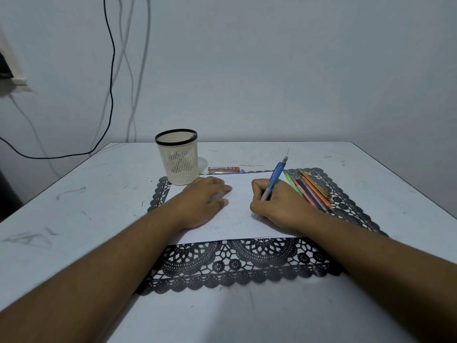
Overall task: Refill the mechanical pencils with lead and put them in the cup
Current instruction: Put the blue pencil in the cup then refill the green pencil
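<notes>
Gripping blue pencil, cap tilted up-away.

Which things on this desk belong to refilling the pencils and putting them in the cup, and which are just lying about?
Belong to the job:
blue mechanical pencil, gripped by the right hand
other pencils on the mat
red lead case
cup

Lying about:
white paper, under the flat left hand
black lace mat
black cable on the wall

White table, scuffed with grey marks. Directly on it: black lace placemat at centre; cream mesh cup at the mat's far-left corner; red lead case just beyond the mat; loose lead bits near the case
</notes>
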`<act>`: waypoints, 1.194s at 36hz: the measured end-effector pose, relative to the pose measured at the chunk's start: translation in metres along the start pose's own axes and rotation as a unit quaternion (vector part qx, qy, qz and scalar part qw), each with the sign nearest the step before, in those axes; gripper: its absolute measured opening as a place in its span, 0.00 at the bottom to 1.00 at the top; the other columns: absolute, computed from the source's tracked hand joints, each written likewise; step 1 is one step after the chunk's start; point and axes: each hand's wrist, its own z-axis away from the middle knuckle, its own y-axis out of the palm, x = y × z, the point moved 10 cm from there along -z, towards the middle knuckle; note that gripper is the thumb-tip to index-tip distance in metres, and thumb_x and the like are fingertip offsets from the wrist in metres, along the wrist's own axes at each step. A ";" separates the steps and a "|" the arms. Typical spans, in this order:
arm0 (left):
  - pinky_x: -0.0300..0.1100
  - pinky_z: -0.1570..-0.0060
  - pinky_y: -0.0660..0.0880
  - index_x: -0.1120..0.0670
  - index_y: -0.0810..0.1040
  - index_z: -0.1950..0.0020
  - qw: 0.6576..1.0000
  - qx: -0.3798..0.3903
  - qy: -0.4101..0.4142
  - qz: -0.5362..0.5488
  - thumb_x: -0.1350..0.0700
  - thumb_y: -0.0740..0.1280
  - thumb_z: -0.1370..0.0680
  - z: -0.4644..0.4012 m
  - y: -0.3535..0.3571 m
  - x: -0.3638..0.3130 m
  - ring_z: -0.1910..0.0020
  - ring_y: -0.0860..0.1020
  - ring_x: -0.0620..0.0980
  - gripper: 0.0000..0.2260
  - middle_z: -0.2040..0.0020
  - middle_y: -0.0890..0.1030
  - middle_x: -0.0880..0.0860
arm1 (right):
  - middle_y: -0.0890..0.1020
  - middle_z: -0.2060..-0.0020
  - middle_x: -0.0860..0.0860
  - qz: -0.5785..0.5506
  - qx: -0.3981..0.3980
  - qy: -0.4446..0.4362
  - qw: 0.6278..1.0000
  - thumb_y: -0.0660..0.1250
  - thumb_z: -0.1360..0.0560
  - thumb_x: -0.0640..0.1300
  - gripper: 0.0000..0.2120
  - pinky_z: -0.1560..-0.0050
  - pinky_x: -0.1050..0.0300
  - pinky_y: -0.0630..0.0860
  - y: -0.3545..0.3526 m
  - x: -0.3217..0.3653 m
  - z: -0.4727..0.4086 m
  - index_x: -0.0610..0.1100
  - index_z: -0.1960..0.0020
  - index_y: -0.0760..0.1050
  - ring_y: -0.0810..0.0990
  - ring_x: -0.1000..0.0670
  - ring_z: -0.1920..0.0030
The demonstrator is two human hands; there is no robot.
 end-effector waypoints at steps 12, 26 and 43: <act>0.50 0.23 0.57 0.43 0.69 0.22 1.000 0.003 -0.001 0.001 0.45 0.60 0.15 0.000 0.000 -0.001 0.22 0.59 0.50 0.21 0.22 0.66 0.47 | 0.76 0.67 0.42 -0.235 -0.014 0.027 0.971 0.66 0.23 0.24 0.09 0.64 0.50 0.72 -0.014 -0.010 -0.010 0.37 0.56 0.74 0.75 0.48 0.69; 0.46 0.35 0.71 0.50 0.83 0.38 0.952 -0.273 0.127 0.052 0.55 0.62 0.17 0.018 -0.071 -0.028 0.37 0.75 0.48 0.12 0.40 0.81 0.47 | 0.82 0.58 0.38 -0.251 -0.067 0.039 0.965 0.64 0.19 0.30 0.07 0.53 0.52 0.85 -0.038 0.000 -0.024 0.36 0.51 0.79 0.83 0.43 0.59; 0.54 0.29 0.66 0.49 0.62 0.23 0.832 -0.492 -0.127 0.224 0.57 0.75 0.26 0.049 -0.103 0.064 0.30 0.67 0.55 0.36 0.27 0.67 0.50 | 0.85 0.58 0.40 -0.239 -0.132 -0.064 0.960 0.66 0.19 0.32 0.05 0.49 0.49 0.86 -0.043 0.107 -0.088 0.41 0.50 0.76 0.88 0.42 0.57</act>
